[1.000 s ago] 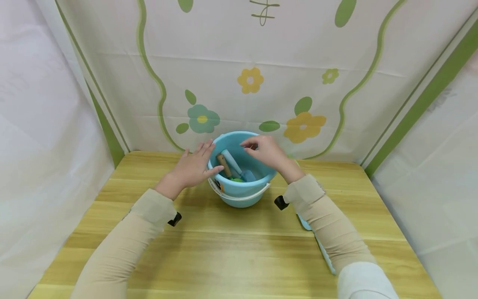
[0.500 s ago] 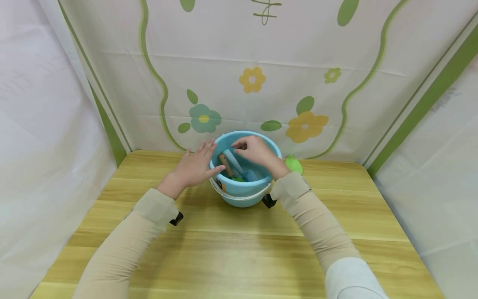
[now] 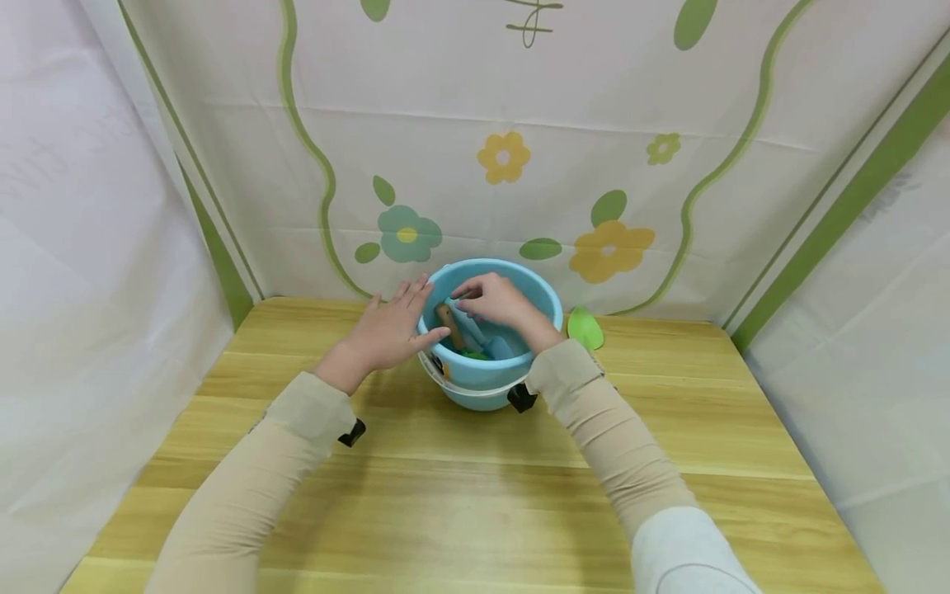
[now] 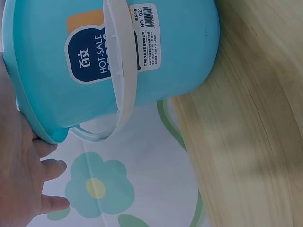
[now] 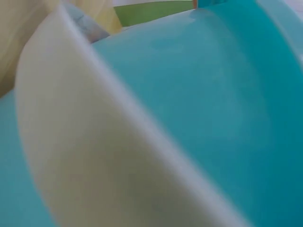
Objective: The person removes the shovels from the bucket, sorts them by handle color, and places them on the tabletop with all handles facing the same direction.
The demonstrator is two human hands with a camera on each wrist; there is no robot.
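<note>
A: Head view first. What's seen?

B: A round light-blue plastic bucket (image 3: 496,355) w/ a white bail handle is stood at the far middle of the pale wooden table (image 3: 460,495), near the flowered backdrop cloth (image 3: 519,124). The left hand (image 3: 386,334) is laid flat against the bucket's left rim, fingers straight & slightly spread, thumb on the rim edge. Nothing is gripped by it.

A: And the right?

B: The right hand (image 3: 499,302) is reached into the bucket mouth from the near right; fingers are curled narrow at the top of a light-blue tool handle (image 3: 462,317). It looks pinched, but contact can't be told for sure. A brown wooden handle (image 3: 448,323) is leaned beside it inside, and sth green (image 3: 471,355) is seen at the bottom. A flat green leaf-shaped piece (image 3: 585,329) is laid on the table just right of the bucket.

A: Left wrist view?

B: The bucket wall (image 4: 184,52) is shown close, w/ a blue-and-orange "HOT-SALE" sticker (image 4: 94,61) & the white handle (image 4: 120,80) hung across it. The left hand's palm & straight fingers (image 4: 19,179) are pressed at the rim.

A: Right wrist view?

B: Only blurred bucket wall (image 5: 213,94) & white handle (image 5: 94,156) are shown; the fingers aren't seen there.
</note>
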